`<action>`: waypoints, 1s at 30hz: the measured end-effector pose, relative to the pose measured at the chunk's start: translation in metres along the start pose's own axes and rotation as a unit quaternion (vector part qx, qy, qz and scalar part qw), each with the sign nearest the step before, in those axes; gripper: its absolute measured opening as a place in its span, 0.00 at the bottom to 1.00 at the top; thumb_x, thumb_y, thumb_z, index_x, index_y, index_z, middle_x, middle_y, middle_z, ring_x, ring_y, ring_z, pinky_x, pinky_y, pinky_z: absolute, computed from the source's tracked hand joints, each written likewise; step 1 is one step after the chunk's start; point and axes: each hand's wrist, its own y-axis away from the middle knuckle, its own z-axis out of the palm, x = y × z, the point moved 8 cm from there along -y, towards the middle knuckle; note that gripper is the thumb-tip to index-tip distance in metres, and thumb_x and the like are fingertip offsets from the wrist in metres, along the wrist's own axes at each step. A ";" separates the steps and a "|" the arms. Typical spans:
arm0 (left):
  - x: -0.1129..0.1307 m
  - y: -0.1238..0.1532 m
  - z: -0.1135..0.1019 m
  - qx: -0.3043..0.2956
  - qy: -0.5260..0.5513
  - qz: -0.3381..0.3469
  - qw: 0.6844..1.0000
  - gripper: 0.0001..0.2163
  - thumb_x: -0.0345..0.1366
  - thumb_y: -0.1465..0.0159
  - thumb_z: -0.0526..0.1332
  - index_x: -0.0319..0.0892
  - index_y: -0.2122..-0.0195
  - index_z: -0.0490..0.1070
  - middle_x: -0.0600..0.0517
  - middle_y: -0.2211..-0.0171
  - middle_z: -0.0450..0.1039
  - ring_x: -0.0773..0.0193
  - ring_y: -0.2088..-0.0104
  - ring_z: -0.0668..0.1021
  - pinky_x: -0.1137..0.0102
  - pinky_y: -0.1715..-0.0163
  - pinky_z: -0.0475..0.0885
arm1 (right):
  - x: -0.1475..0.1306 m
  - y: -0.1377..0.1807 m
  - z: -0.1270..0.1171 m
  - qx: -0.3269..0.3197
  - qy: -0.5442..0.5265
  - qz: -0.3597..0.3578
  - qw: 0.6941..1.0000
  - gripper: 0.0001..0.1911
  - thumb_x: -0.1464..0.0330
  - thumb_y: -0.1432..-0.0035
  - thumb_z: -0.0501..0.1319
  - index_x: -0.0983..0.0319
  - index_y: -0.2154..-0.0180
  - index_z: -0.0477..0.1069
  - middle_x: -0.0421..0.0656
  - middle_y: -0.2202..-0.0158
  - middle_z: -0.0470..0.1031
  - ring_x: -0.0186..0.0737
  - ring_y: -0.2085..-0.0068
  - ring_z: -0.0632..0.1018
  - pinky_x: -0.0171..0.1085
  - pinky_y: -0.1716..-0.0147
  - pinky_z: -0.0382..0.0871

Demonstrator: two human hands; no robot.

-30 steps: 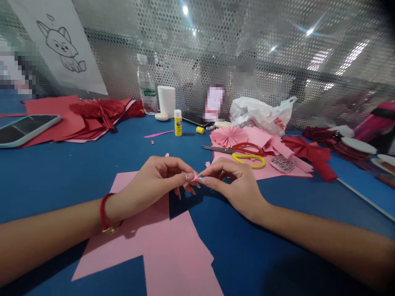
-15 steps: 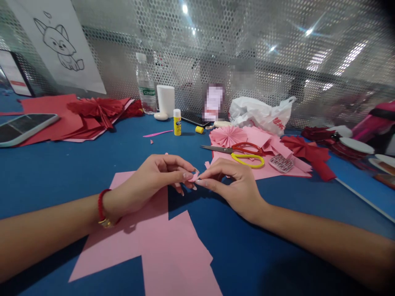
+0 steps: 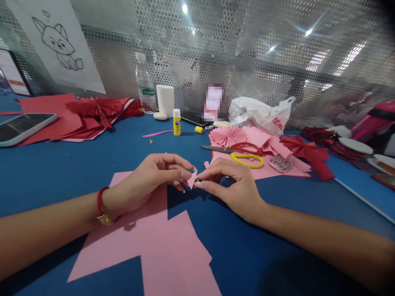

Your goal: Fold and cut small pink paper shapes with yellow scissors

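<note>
Between my two hands is a small pink piece of paper, its pointed end hanging down. My left hand pinches it between thumb and fingers. The thumb and forefinger of my right hand are closed at the paper's right edge. Under my left wrist, which wears a red bracelet, lie large cut sheets of pink paper. Beyond my right hand, scissors with one red and one yellow handle rest partly on pink paper.
An uncapped glue stick stands near its yellow cap. Behind are a water bottle, a white cup and a plastic bag. Red paper and a phone lie left; folded pink rosettes lie right.
The small pink paper has turned between my fingers, so more of its face and a downward point show. Both hands stay in nearly the same place.
</note>
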 end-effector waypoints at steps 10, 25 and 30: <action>0.005 0.000 0.005 -0.009 -0.005 0.006 1.000 0.03 0.29 0.42 0.72 0.43 0.68 0.84 0.55 0.75 0.83 0.72 0.76 0.80 0.83 0.73 0.77 | -0.007 0.003 0.008 -0.036 0.011 -0.052 0.998 0.05 0.78 0.43 0.70 0.65 0.64 0.82 0.45 0.66 0.80 0.32 0.68 0.77 0.31 0.69 0.74; 0.017 0.008 0.001 0.041 -0.079 0.069 0.994 0.05 0.29 0.43 0.72 0.43 0.66 0.82 0.54 0.72 0.84 0.67 0.71 0.83 0.80 0.71 0.77 | 0.004 0.000 0.002 -0.015 -0.004 0.030 0.999 0.04 0.73 0.43 0.72 0.58 0.67 0.82 0.39 0.68 0.80 0.33 0.68 0.76 0.33 0.69 0.72; 0.020 0.012 0.001 0.069 -0.152 0.075 0.983 0.09 0.36 0.41 0.73 0.44 0.60 0.79 0.53 0.69 0.86 0.63 0.67 0.85 0.77 0.66 0.79 | 0.018 -0.003 -0.001 -0.007 -0.009 0.106 0.994 0.02 0.70 0.44 0.73 0.59 0.70 0.83 0.38 0.71 0.79 0.34 0.69 0.76 0.33 0.70 0.68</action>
